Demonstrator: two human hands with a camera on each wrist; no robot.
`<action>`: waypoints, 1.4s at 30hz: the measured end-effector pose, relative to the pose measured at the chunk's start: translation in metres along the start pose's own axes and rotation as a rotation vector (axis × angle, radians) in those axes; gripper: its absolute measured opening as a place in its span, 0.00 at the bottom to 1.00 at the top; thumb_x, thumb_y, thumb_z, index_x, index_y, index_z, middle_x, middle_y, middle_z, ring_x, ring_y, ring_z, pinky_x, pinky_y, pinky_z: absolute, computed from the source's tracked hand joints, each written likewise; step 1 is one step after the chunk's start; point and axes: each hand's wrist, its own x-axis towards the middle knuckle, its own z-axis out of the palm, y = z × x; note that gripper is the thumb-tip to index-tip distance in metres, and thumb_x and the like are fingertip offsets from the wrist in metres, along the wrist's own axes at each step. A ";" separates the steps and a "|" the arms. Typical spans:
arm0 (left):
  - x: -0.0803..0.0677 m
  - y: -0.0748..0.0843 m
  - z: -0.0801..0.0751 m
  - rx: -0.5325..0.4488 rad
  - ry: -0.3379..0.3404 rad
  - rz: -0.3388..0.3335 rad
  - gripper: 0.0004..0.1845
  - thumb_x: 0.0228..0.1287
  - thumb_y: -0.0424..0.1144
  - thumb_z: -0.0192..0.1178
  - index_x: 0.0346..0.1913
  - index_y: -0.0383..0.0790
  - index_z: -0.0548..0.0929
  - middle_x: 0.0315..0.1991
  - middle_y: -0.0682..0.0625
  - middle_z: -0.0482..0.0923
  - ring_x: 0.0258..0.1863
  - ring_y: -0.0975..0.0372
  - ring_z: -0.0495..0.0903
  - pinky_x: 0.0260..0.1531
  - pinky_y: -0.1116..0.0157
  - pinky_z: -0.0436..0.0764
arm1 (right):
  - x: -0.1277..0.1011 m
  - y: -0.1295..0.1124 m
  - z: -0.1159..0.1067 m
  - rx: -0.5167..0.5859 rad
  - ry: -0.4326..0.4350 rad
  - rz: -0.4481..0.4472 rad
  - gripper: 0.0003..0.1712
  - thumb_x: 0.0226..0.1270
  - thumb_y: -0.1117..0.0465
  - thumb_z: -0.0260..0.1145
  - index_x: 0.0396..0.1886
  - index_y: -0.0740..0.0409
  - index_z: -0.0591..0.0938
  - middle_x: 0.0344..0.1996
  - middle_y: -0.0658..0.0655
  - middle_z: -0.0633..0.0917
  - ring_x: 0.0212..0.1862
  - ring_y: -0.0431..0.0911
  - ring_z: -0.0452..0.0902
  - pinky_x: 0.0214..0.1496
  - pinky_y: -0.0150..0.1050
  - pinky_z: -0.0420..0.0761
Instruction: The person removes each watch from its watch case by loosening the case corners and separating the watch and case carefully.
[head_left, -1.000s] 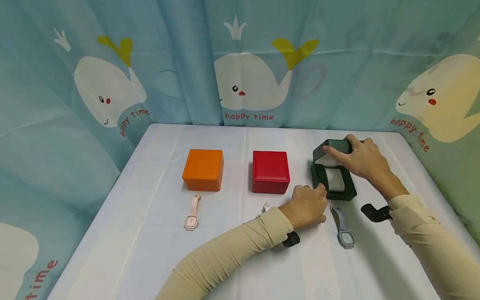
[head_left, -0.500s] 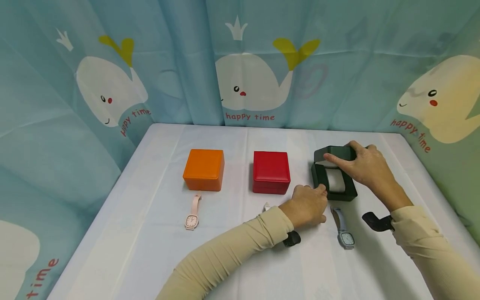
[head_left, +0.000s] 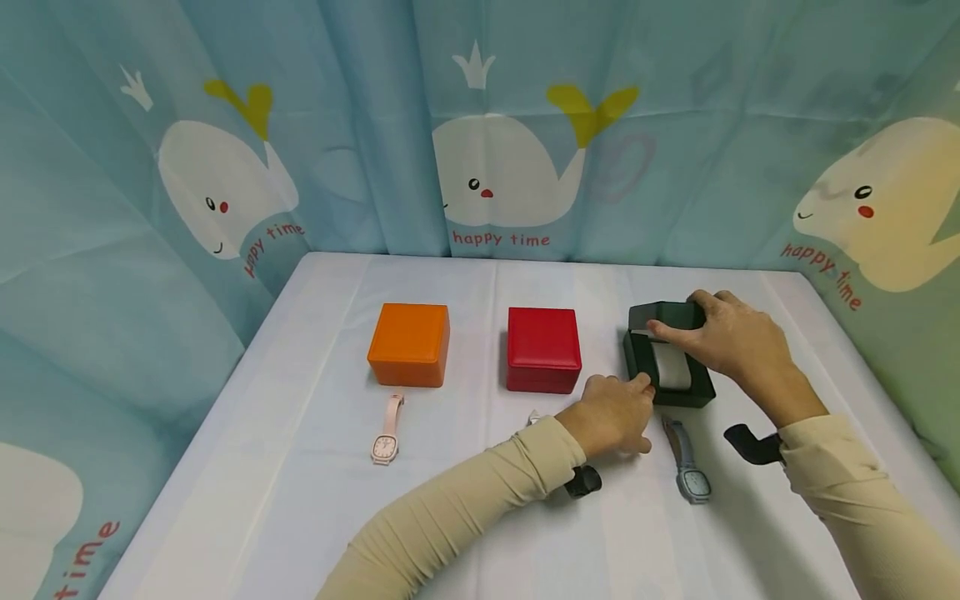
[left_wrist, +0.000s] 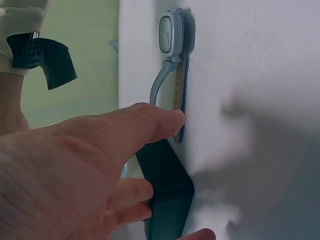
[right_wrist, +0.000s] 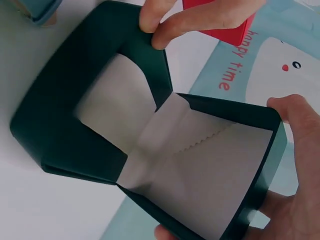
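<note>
Backdrop: a blue curtain (head_left: 360, 125) printed with white whales is hung behind and beside the desk, well beyond all fingers.
Desk: a white-covered desk (head_left: 450, 517) is seen under both hands and carries every item.
Orange box: a closed orange box (head_left: 409, 342) is set far to the left of the left hand's fingers.
Red box: a closed red box (head_left: 543, 347) is placed just left of the left hand's fingertips and apart from them.
Dark green box: the dark green box (head_left: 670, 357) is stood at the right of the row, between the two hands, its hinged lid (right_wrist: 235, 170) raised and its white lining shown in the right wrist view.
Right hand: the right hand (head_left: 723, 336) is laid over the lid; the lid's edges are gripped by curled fingers (right_wrist: 295, 112) and thumb.
Left hand: the left hand (head_left: 613, 414) is rested on the desk, its fingers (left_wrist: 150, 125) held nearly straight and slightly apart, nothing clasped; the box's near left corner is touched by the fingertips.
Blue-grey watch: a blue-grey watch (head_left: 686, 461) is laid flat just right of the left fingers, in front of the green box.
Pink watch: a pink watch (head_left: 387, 431) is laid in front of the orange box, well left of all fingers.
</note>
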 end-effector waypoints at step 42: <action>-0.001 -0.002 0.006 -0.028 0.058 0.029 0.33 0.69 0.64 0.59 0.73 0.57 0.74 0.74 0.61 0.61 0.49 0.64 0.79 0.42 0.64 0.80 | -0.027 -0.007 0.034 -0.025 0.152 0.023 0.47 0.65 0.28 0.61 0.69 0.59 0.74 0.52 0.79 0.65 0.43 0.75 0.73 0.28 0.69 0.77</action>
